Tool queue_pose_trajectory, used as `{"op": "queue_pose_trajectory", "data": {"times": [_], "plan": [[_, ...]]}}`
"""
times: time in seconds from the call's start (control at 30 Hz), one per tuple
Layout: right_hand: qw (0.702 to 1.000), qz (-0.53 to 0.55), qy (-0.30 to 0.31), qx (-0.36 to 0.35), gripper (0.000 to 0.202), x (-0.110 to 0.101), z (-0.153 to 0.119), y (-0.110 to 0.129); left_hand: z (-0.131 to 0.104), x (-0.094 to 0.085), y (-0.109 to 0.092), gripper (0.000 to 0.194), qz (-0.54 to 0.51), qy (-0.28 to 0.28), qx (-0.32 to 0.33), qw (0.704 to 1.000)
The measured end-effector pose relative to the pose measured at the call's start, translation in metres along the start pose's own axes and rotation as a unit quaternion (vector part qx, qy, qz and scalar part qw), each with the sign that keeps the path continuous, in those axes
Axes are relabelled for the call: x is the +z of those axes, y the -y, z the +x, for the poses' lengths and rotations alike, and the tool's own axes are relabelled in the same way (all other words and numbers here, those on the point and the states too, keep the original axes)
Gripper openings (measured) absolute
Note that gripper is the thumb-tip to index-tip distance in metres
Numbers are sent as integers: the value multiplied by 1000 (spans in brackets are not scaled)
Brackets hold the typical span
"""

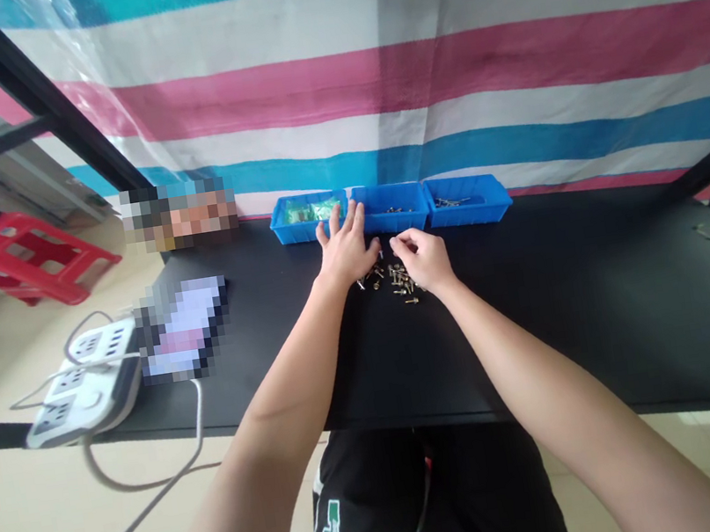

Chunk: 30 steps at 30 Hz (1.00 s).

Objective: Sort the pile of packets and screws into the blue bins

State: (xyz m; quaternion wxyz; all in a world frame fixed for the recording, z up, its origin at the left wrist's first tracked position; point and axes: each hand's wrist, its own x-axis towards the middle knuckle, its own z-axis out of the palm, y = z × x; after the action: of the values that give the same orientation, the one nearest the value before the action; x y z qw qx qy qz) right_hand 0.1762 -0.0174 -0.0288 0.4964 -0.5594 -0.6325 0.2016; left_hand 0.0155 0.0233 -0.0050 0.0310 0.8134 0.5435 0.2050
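Note:
My left hand [347, 251] is open with fingers spread, its fingertips reaching the front of the left blue bin [297, 233] and the middle blue bin [395, 221]. Its thumb is close to a loose pile of small brass-coloured screws [399, 279] on the black table. Just to the right, my right hand [427, 259] hovers over the pile, thumb and fingers pinched together. Whatever is between those fingertips is too small to make out. Green-and-clear packets [313, 211] lie in the left bin, and a few small metal pieces [396, 209] in the middle one.
The right blue bin [471, 213] holds thin metal pieces. A blurred-out phone-like object [187, 327] and a white power strip [82, 382] with cables occupy the left of the black table [573, 296]. A striped sheet [302, 87] hangs behind; a red stool [26, 253] stands left.

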Motion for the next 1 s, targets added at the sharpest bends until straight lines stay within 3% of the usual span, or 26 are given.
{"op": "queue_pose_trajectory", "data": {"times": [0.33, 0.67, 1.0], "plan": [[1000, 7, 2, 0, 28, 0, 0, 0, -1, -2, 0, 61, -16, -49, 8, 999], [1000, 3, 10, -2, 29, 0, 0, -1, -1, -2, 0, 71, -2, -9, 11, 1000], [1000, 2, 11, 0, 28, 0, 0, 0, -1, -1, 0, 61, -15, -55, 12, 998]]}}
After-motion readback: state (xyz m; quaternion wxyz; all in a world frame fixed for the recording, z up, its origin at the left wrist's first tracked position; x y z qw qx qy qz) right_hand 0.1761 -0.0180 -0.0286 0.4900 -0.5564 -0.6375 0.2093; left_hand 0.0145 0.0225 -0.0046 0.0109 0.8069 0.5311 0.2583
